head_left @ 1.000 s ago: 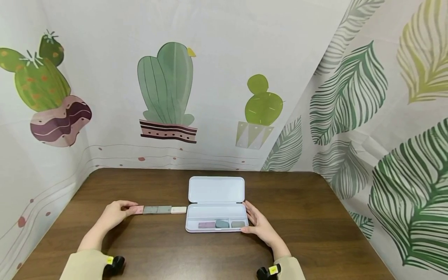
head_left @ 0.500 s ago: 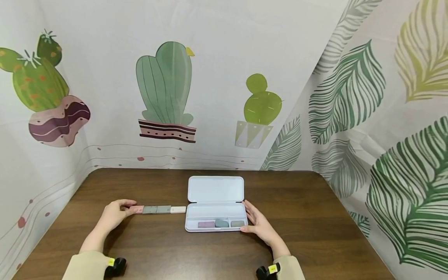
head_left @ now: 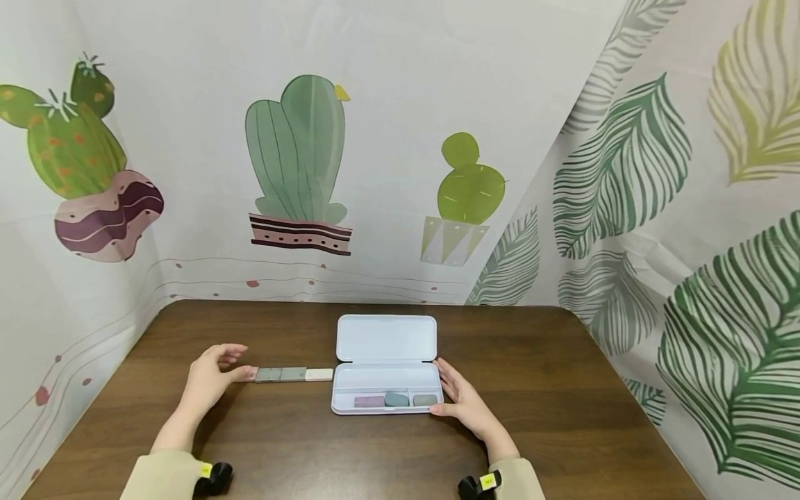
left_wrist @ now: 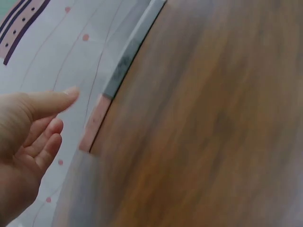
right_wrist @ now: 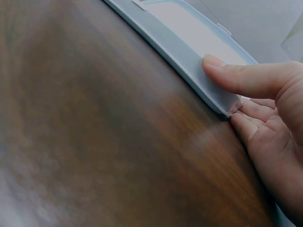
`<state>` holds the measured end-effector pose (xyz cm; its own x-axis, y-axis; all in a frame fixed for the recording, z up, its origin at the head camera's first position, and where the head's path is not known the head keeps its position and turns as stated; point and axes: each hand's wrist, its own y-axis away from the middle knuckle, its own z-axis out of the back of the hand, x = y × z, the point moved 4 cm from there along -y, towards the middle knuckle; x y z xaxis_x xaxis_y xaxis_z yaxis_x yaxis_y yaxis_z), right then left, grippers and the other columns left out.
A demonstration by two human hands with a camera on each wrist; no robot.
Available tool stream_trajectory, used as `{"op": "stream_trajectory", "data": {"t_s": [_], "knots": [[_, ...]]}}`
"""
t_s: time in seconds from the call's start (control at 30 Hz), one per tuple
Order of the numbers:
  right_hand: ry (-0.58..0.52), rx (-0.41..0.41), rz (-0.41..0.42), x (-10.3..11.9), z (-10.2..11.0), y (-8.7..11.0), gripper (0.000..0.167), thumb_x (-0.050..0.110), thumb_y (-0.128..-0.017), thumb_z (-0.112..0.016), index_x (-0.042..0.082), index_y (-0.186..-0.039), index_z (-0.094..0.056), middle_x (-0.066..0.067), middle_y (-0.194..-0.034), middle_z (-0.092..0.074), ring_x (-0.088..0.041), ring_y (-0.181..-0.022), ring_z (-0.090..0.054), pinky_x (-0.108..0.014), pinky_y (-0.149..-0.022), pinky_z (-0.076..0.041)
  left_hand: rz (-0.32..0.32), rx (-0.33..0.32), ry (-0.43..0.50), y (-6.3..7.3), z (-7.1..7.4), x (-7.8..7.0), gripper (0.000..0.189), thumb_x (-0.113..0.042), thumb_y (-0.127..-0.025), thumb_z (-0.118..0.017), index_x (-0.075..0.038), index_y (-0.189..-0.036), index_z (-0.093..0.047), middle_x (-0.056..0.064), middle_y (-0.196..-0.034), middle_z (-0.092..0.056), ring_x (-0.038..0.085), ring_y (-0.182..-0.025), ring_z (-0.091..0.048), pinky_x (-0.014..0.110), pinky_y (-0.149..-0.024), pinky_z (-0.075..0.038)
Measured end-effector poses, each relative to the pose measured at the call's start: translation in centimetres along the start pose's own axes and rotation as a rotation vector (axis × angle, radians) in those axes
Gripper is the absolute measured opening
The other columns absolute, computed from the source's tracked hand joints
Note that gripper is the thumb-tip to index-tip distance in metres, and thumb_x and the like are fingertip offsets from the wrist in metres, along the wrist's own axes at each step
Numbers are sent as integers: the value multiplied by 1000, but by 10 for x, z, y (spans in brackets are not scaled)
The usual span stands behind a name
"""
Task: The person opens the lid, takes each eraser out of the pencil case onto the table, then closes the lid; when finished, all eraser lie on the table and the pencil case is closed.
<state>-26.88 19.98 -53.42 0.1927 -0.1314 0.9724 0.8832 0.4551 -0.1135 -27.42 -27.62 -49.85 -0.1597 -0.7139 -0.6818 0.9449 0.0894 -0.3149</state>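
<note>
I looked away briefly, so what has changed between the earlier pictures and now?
The left hand has risen slightly, its fingers lifting away from its thumb; it seems to have let go of the pink block. The block row and open white case stayed put, with the right hand still holding the case's right side.

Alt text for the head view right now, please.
A right hand grips the right end of an open white case holding three blocks. The left hand, fingers open, is at the pink end of a row of pieces left of the case. Behind the wooden table is a plant-print backdrop.
</note>
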Motion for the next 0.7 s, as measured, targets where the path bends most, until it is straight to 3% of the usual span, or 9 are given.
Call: {"op": "stream_trajectory", "data": {"t_s": [0.07,0.2,0.3,0.43,0.7], "knots": [[-1,-1,-1,0,0,0,94,-2,-81,-75,-13,-150,-11,-34,-156,-16,-49,-144,-12,-5,-104,-29,-17,-3,58,-1,-3,-6,38,-17,-79,-82,0,-110,-68,16,-101,-69,2,-84,-59,9,-72,-47],[-10,1,-4,0,0,0,95,-1,-81,-75,-14,-150,-10,-34,-157,-16,-48,-145,-12,-5,-104,-28,-7,79,197,-3,-13,-19,32,-11,-86,-74,3,-114,-66,21,-103,-70,-7,-79,-60,17,-66,-55],[-10,1,-5,0,0,0,96,-1,-81,-75,-14,-150,-10,-33,-157,-16,-48,-145,-12,-5,-104,-28,-3,141,230,-4,-21,-30,31,-14,-89,-72,3,-115,-66,20,-105,-72,-2,-82,-65,21,-67,-56],[-12,-1,-9,0,1,0,96,-1,-80,-76,-14,-150,-10,-34,-157,-15,-48,-145,-12,-4,-103,-28,-45,189,210,-5,-35,-48,30,-19,-88,-73,1,-111,-69,13,-102,-74,6,-86,-68,22,-74,-52],[-6,-3,-9,1,0,0,95,-2,-81,-75,-13,-150,-11,-34,-157,-16,-49,-144,-12,-5,-103,-29,-113,293,305,-1,-65,-81,25,-11,-85,-75,2,-106,-71,13,-98,-74,6,-82,-68,21,-70,-53]]}}
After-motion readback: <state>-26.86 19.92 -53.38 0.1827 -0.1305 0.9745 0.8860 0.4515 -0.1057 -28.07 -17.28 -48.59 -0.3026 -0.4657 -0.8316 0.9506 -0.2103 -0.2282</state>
